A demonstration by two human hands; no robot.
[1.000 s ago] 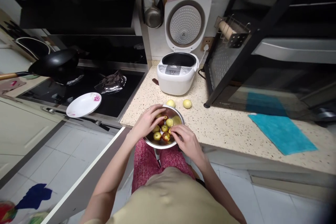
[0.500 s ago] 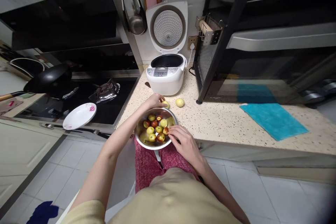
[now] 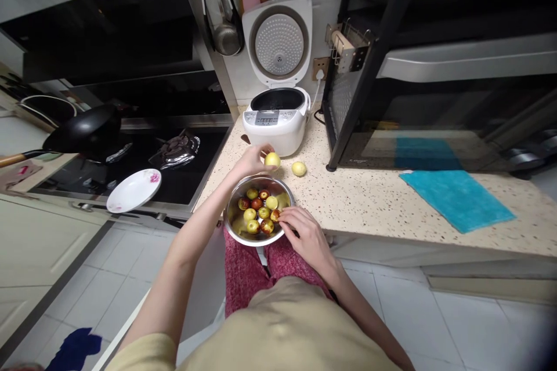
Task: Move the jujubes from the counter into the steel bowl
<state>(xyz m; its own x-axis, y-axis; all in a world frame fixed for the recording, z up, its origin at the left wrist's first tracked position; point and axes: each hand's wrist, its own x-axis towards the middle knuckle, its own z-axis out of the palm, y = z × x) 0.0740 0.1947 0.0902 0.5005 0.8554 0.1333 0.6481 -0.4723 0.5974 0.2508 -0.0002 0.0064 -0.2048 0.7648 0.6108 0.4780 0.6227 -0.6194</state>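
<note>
Where stove ends, speckled countertop [image 3: 374, 203].

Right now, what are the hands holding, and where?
The left hand holds a yellow fruit by its side. The right hand rests on the bowl rim.

Open counter to the right
Bare counter [image 3: 369, 197] lies right of the bowl [image 3: 235, 232]; rice cooker [image 3: 276, 124] and oven rack [image 3: 348, 98] block the far side.
</note>
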